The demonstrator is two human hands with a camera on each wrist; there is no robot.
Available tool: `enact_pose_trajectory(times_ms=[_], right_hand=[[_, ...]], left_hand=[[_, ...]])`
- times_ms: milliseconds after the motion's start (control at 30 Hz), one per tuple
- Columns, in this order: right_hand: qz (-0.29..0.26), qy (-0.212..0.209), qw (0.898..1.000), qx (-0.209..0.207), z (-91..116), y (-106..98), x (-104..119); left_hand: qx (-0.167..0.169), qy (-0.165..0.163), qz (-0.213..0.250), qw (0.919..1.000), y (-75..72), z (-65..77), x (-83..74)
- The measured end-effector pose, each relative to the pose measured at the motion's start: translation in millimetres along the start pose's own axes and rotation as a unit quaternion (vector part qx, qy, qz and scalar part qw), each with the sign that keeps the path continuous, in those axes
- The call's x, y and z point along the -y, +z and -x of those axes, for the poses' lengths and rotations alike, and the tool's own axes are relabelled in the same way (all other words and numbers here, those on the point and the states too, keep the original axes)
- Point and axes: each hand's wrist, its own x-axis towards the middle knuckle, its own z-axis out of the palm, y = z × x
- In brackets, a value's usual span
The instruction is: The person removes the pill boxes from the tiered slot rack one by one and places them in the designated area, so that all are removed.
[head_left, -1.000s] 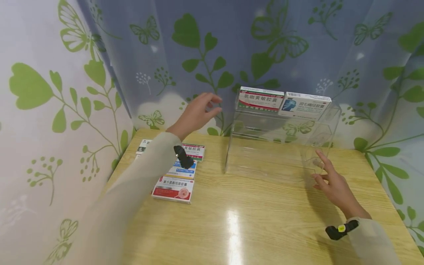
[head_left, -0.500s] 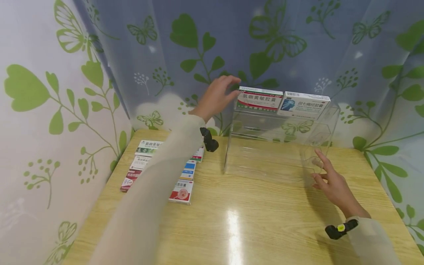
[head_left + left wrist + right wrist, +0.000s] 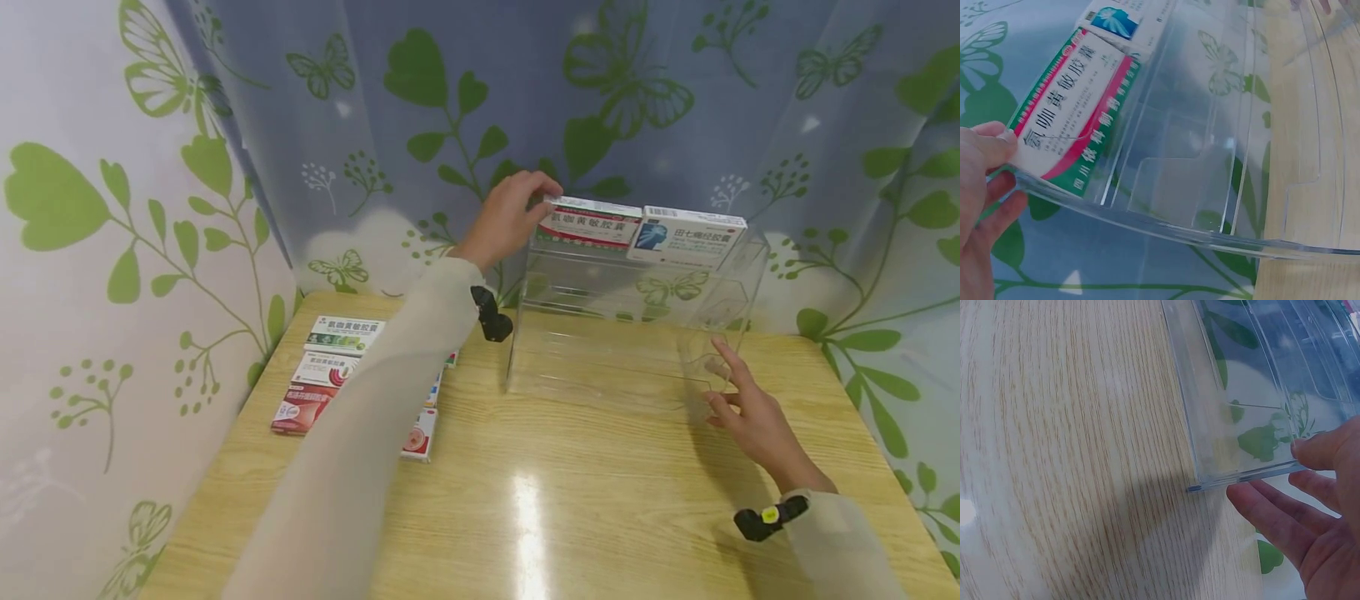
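My left hand is at the left end of a red, white and green medicine box, on the top tier of a clear stepped display rack. In the left wrist view its thumb lies on the corner of the box's face and the fingers reach round the end, pinching it. Beside that box, on the same tier, leans a white and blue medicine box. My right hand holds the rack's right side wall near the front; the right wrist view shows the thumb inside the wall, fingers outside.
Several flat medicine boxes lie at the table's left, including a white and green box and a dark red box. My left sleeve covers part of them. A patterned curtain hangs behind the wooden table.
My left hand has moved right and up to the red, white and green medicine box and now pinches its left end. The right hand has stayed on the rack.
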Motion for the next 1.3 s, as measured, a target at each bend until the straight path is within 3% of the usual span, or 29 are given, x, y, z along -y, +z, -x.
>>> enact_pose_trajectory(times_ms=[433,567,700,933,1100,1300], right_hand=[[-0.002,0.004,1.000,0.003,-0.1,0.6,0.1],[-0.002,0.002,1.000,0.001,1.2,0.1,-0.8],[0.004,0.004,1.000,-0.003,2.1,-1.2,-0.9],[0.010,-0.001,1.000,-0.004,1.1,-0.4,-0.7],[0.013,-0.001,1.000,-0.004,0.0,0.2,0.2],[0.009,0.004,1.000,0.000,-1.0,-0.1,1.5]], left_hand=[[-0.071,0.022,0.043,0.9963,-38.1,3.8,-15.2],[-0.083,0.037,0.054,0.9944,-54.1,12.5,-17.4],[-0.073,0.025,0.061,0.9951,-71.7,28.2,-13.5],[-0.041,-0.047,0.077,0.9951,-103.9,77.5,12.6],[-0.017,-0.087,0.082,0.9927,-120.8,127.3,47.4],[0.036,-0.133,0.067,0.9882,-139.3,191.8,93.0]])
